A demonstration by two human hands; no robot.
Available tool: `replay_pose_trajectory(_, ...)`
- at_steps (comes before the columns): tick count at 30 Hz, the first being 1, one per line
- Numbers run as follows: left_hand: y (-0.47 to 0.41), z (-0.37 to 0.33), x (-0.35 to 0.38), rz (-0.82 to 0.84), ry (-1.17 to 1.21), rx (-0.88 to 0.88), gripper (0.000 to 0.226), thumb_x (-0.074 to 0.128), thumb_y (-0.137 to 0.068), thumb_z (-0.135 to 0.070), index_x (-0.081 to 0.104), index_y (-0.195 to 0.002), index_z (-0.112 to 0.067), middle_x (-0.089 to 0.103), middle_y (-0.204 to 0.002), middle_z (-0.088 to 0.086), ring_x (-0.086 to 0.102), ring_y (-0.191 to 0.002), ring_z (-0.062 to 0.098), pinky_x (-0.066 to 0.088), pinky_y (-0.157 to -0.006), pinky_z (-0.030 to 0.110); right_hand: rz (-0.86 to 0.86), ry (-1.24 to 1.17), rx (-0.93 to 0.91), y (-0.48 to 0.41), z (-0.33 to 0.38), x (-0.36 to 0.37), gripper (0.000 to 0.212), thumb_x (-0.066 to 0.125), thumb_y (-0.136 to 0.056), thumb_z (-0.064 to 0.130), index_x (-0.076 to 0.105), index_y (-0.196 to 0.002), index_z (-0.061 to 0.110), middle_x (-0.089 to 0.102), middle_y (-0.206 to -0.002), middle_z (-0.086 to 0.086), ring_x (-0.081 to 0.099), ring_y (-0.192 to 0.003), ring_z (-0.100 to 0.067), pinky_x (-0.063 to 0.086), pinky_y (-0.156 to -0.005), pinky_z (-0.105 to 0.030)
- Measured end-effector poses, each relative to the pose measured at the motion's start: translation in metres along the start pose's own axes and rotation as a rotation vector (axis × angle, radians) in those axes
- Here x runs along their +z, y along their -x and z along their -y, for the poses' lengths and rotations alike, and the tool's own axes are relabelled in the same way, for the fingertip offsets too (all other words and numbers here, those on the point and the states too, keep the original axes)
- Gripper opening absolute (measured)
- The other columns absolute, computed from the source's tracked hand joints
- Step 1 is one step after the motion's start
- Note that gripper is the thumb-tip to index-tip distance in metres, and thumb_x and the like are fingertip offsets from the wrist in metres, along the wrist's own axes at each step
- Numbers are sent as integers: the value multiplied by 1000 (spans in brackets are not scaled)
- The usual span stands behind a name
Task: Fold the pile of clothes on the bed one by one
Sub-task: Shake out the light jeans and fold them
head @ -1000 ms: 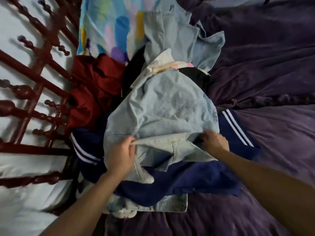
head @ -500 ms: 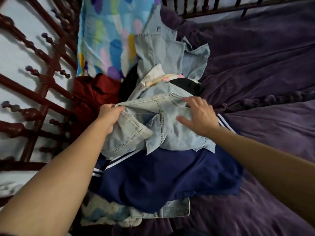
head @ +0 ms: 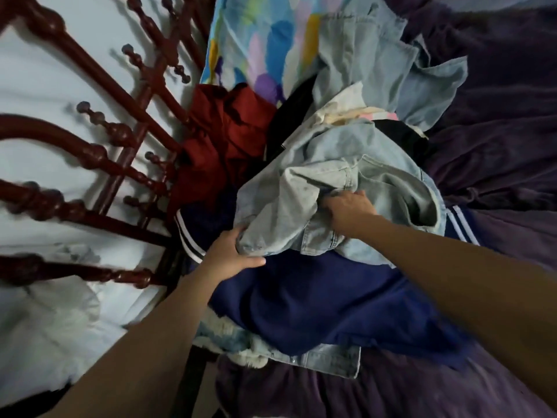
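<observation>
A pale denim garment (head: 304, 191) is held atop the pile on the bed (head: 497, 131). Its near-left edge is gripped by the left hand (head: 232, 254), and its bunched middle by the right hand (head: 346, 211). It is judged soft, limp and fairly heavy, and is best taken by seams or corners.

Crumpled pale denim garment (head: 337, 188) atop clothes pile (head: 301, 297)

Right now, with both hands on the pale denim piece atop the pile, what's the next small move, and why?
Probably lift the pale denim garment up and over to the bare purple bedspread. The left hand grips its near edge, the right hand digs into its folds, and it lies bunched on the navy garment, with no flat room to fold.
</observation>
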State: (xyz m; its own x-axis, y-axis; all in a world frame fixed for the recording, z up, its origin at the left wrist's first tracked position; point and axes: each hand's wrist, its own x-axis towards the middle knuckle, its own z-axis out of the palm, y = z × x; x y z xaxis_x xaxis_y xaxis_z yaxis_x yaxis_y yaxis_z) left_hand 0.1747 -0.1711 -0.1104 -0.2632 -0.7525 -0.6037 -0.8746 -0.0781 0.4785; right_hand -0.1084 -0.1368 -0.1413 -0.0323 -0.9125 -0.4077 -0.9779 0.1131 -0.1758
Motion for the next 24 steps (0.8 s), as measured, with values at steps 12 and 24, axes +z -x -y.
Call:
replay_pose_trajectory(12,-54,-104,-77,-441,660,33,25,53,-96,-33,65,-82,-16,66,-75,-5,62,-63,1,47,-49,12,168,-189,-65,20,-7,-9,56,45,-81,74,48,-128,44,60,-126,3,55,-118,-26,41,-100,-44)
replay_pose_trajectory(24,-51,-88,-30,-572,-407,58,40,60,-86,-18,48,-124,-12,48,-125,21,46,-112,41,41,-89,50,-68,-409,757,100,-119,20,92,76,-71,50,28,-146,26,30,-150,-8,29,-137,-33,32,-107,-51)
